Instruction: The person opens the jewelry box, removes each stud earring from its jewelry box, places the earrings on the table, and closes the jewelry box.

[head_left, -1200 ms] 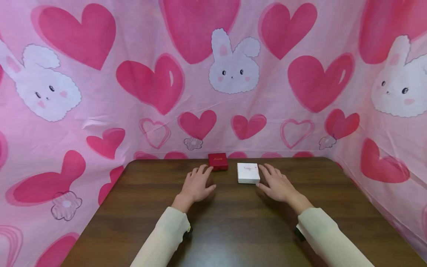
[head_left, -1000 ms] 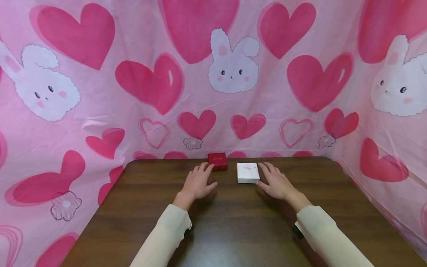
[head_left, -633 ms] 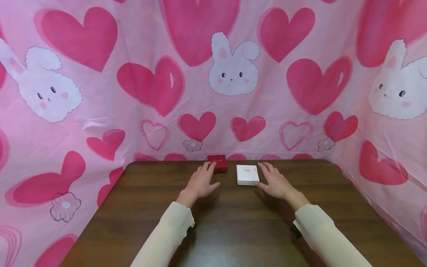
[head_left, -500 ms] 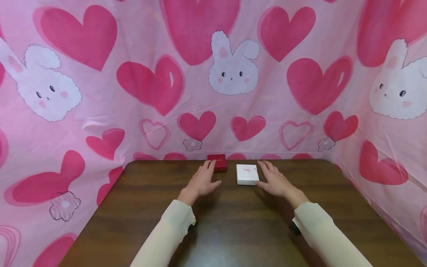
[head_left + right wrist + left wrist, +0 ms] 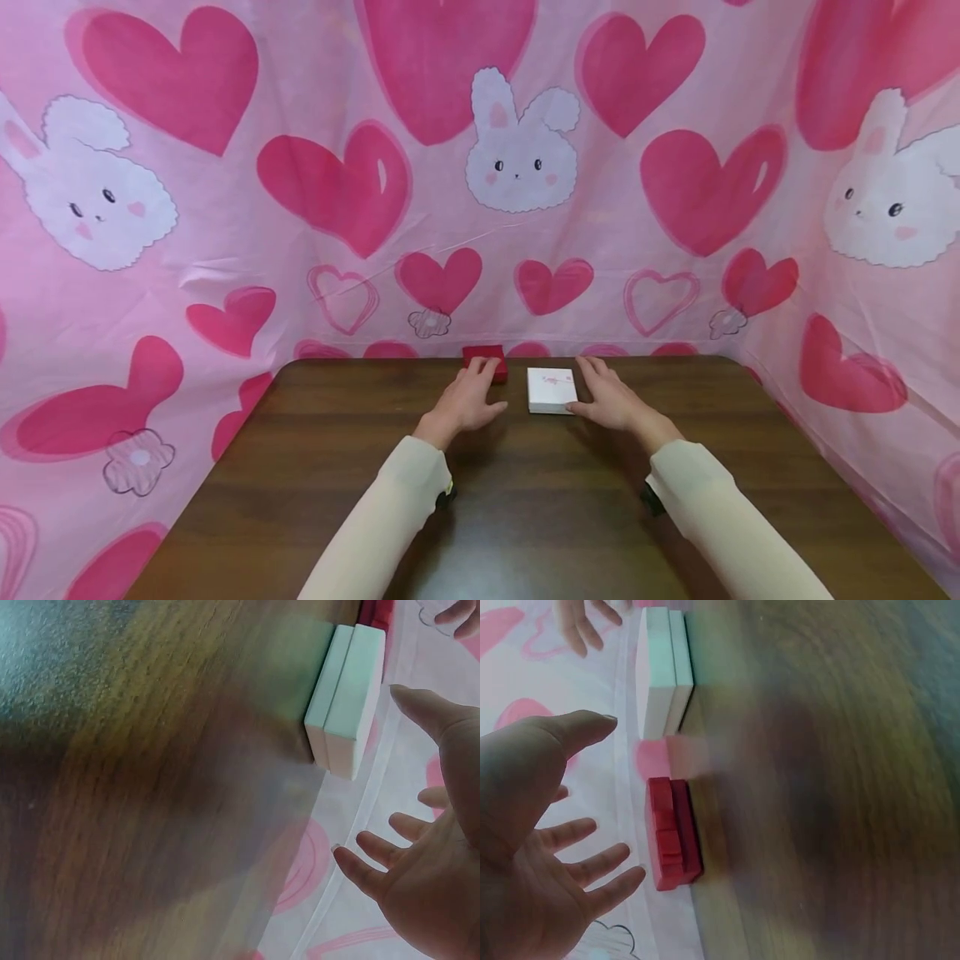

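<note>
Near the far edge of the table lies a small red box (image 5: 493, 367), with a bow on its front side in the left wrist view. To its right sits a white lidded box (image 5: 551, 390) with a pink print on top. My left hand (image 5: 468, 402) is spread in front of the red box, its fingers overlapping the box's front in the head view. Beside the white box's right side is my right hand (image 5: 609, 400), fingers extended and thumb near the front right corner. Both palms hold nothing; the wrist views show gaps between the fingers and the boxes.
A dark brown wooden table (image 5: 517, 517) spreads under both arms. Behind and at the sides hangs a pink cloth (image 5: 525, 237) with hearts and rabbit faces, close to the table's far edge.
My left hand has shifted right and slightly forward, so its fingers cover more of the red box. The right hand has moved only slightly left; both boxes stay put on the table.
</note>
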The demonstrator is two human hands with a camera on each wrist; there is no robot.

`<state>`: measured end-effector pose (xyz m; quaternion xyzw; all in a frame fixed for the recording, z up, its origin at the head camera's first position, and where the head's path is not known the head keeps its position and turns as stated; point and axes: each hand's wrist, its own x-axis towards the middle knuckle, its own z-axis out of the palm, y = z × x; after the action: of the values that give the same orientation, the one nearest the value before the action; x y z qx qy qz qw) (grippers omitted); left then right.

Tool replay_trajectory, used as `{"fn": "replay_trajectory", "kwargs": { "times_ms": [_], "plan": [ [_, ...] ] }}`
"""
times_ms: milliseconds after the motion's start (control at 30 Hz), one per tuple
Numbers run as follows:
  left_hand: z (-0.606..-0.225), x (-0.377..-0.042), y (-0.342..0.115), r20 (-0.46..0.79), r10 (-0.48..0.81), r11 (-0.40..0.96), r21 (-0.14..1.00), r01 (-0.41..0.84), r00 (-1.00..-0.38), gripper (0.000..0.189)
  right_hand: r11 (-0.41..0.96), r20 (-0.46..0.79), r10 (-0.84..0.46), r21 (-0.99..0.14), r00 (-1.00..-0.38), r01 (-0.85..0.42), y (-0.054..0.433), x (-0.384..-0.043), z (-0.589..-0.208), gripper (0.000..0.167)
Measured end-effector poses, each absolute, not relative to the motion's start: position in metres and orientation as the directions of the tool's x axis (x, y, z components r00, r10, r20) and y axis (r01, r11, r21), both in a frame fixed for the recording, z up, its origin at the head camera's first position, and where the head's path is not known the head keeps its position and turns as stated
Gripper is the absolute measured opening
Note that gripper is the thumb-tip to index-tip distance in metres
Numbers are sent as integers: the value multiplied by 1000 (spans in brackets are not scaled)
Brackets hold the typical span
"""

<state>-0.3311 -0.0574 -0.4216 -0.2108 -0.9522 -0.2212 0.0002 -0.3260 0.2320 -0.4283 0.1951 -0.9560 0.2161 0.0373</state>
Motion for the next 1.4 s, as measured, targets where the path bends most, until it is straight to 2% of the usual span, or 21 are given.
{"fn": "replay_trajectory", "kwargs": {
  "times_ms": [633, 900, 1133, 1400],
  "plan": [
    [-423, -350, -30, 91, 405, 813, 419, 404, -910, 86, 815, 81, -342, -470, -936, -339, 228, -344, -434, 103],
    [-427, -355, -20, 92, 405, 777, 490, 395, -910, 81, 831, 44, -311, -472, -949, -294, 225, -352, -435, 107],
    [-429, -361, -6, 111, 412, 739, 540, 403, -904, 86, 830, 15, -309, -484, -951, -277, 222, -355, -435, 109],
    [-434, -369, 7, 60, 352, 699, 647, 305, -934, 92, 822, -39, -287, -523, -957, -225, 222, -363, -444, 111]
  ]
}}
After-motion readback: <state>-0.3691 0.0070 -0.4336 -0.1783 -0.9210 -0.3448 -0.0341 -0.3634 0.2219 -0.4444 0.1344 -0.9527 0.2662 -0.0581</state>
